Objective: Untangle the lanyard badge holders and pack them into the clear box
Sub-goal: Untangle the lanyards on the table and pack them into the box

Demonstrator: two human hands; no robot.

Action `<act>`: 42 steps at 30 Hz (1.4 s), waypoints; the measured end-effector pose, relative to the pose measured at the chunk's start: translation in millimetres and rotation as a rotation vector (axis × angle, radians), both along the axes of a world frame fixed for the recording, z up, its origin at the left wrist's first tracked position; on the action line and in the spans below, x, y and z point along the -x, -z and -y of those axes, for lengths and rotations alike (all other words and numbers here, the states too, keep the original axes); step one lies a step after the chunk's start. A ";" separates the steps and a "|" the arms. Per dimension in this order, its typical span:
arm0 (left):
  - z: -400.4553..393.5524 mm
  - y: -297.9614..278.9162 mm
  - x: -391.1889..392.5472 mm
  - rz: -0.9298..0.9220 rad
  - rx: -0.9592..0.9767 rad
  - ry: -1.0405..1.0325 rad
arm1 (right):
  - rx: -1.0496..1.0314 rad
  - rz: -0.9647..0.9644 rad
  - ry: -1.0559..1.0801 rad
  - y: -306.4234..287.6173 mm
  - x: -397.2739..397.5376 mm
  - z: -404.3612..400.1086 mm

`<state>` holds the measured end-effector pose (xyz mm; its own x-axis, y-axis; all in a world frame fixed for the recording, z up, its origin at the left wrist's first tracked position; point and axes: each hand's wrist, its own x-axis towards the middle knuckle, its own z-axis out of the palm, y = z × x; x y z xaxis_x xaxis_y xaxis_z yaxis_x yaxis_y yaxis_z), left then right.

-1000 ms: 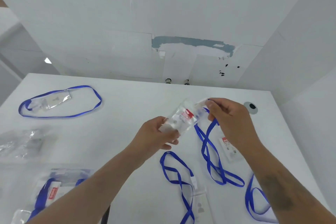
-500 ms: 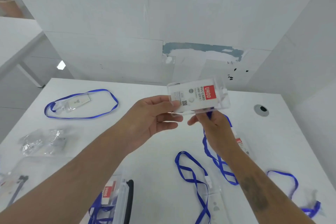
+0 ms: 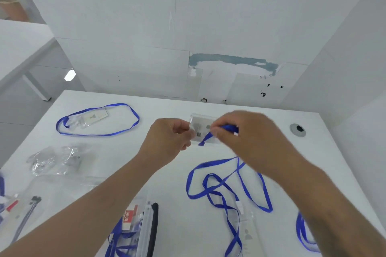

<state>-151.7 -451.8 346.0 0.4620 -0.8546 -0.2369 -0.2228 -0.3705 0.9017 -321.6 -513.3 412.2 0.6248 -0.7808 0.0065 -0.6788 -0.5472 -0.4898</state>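
My left hand (image 3: 170,139) pinches the left edge of a clear badge holder (image 3: 200,126), held just above the white table (image 3: 167,106). My right hand (image 3: 246,137) pinches its blue lanyard strap (image 3: 205,139) in front of the holder. The rest of that strap hangs down and lies in tangled loops (image 3: 225,185) on the table, crossing a second badge holder (image 3: 247,233). The clear box (image 3: 137,229) at the bottom centre holds badge holders with blue straps and a red label.
A separate lanyard with its holder (image 3: 94,118) lies spread out at the far left. Crumpled clear plastic bags (image 3: 54,159) sit at the left. Another blue strap (image 3: 302,233) lies at the lower right edge. A round grey grommet (image 3: 297,130) is at the far right.
The badge holder has come down from chest height towards the table and turned. My right hand moved from under it up to its front and took hold of the strap.
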 end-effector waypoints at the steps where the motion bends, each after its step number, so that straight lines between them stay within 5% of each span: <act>1: -3.3 0.7 -0.5 -0.020 -0.025 0.028 | 0.009 0.042 0.005 -5.0 1.6 6.9; 8: -27.7 -4.7 -4.2 -0.419 -0.113 0.280 | -0.381 0.415 0.165 10.5 7.8 53.5; 13: -27.3 -9.2 -5.6 -0.791 -0.012 0.082 | -0.568 0.355 0.297 68.2 10.6 25.3; 16: -21.4 -5.9 -5.6 -0.753 0.008 -0.087 | -0.502 0.288 0.194 85.4 2.6 -9.0; 20: -19.5 6.3 -4.7 -0.445 -0.062 -0.170 | -0.312 0.081 0.018 81.6 0.9 -39.6; 23: -20.8 15.2 -6.3 -0.209 -0.107 -0.112 | -0.082 -0.148 -0.087 62.2 4.3 -42.4; 27: -25.2 20.2 -5.9 -0.138 -0.161 0.042 | -0.063 -0.083 -0.090 25.6 7.0 -23.5; 30: -30.4 16.9 -4.9 -0.181 -0.203 0.159 | -0.156 0.099 -0.036 12.8 9.7 7.4; 35: -39.7 6.0 -6.0 -0.539 -0.123 0.174 | -0.414 0.392 0.142 48.8 12.9 35.4; 39: -38.3 5.5 -5.2 -0.742 -0.062 -0.029 | -0.390 0.159 0.149 88.2 12.3 -0.9; 42: -35.9 9.7 -5.8 -0.713 -0.060 -0.217 | -0.328 0.025 0.028 102.3 7.9 -39.0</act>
<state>-145.9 -416.0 336.3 0.3356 -0.7380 -0.5855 0.4916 -0.3930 0.7771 -329.5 -474.2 309.9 0.6060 -0.7606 -0.2332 -0.6766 -0.3386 -0.6538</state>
